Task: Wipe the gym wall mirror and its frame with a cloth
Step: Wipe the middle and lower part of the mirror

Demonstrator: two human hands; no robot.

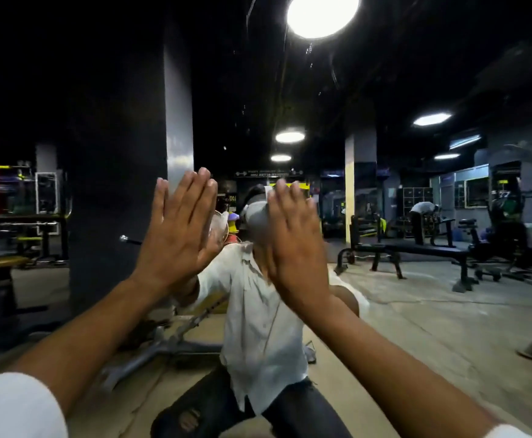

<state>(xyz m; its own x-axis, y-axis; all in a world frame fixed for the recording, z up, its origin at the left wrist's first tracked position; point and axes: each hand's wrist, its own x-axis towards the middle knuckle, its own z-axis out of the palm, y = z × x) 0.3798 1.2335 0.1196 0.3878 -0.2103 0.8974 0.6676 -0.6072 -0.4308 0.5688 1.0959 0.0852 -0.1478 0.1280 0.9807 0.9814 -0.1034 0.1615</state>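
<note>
Head view looks straight into the wall mirror (400,311), which fills the whole frame; its own frame cannot be made out. In the glass, a dark pillar (125,191) takes up the left half from top to floor. The reflected person (258,317), in a white shirt and dark torn trousers, sits low in the centre of the frame. 2 bare forearms rise from the lower corners, with a white sleeve (15,406) at lower left. The left hand (179,229) and right hand (293,241) are both spread flat in mid frame, fingers straight and close together, backs to the camera. They seem laid on the glass, and neither grips anything. They stand in the way of the reflected head, leaving only part of a pale headset (255,213) showing between them. At right of centre a black weight bench (416,251) stands on the pale floor, with more gym machines behind it. A round ceiling lamp (323,14) glares at top centre.
</note>
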